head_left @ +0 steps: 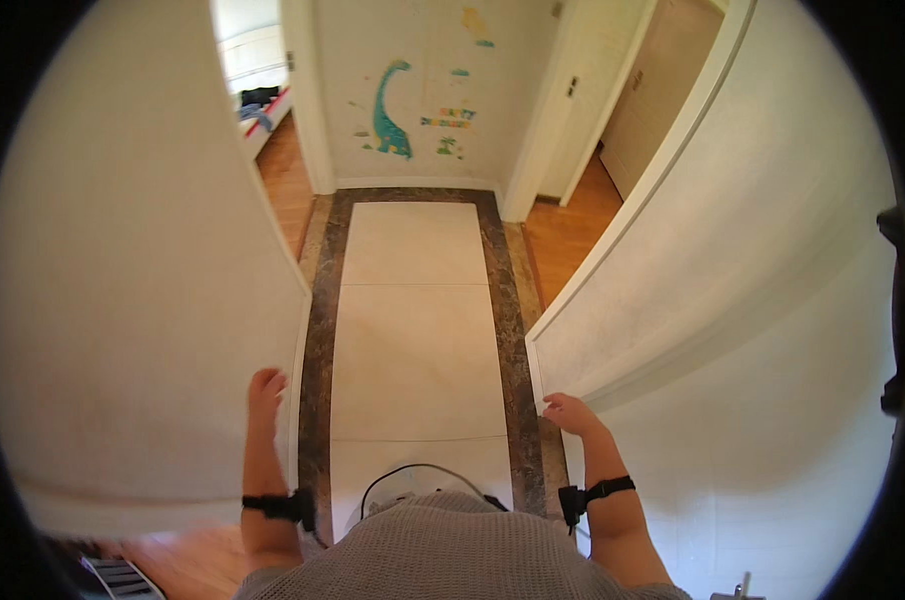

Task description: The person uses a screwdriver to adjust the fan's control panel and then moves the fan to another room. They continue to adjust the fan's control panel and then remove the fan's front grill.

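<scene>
My left hand hangs beside the white wall on the left. Its fingers are loosely bent, a little blurred, and hold nothing I can see. Near the end of the right-hand wall, my right hand hangs with its fingers loosely apart and nothing in them. Each forearm wears a black strap with a small dark device, one on the left arm and one on the right arm.
A pale tiled hallway floor with a dark marbled border runs ahead to a wall bearing a dinosaur sticker. Doorways on both sides show wooden floors. A black cable loops at my front.
</scene>
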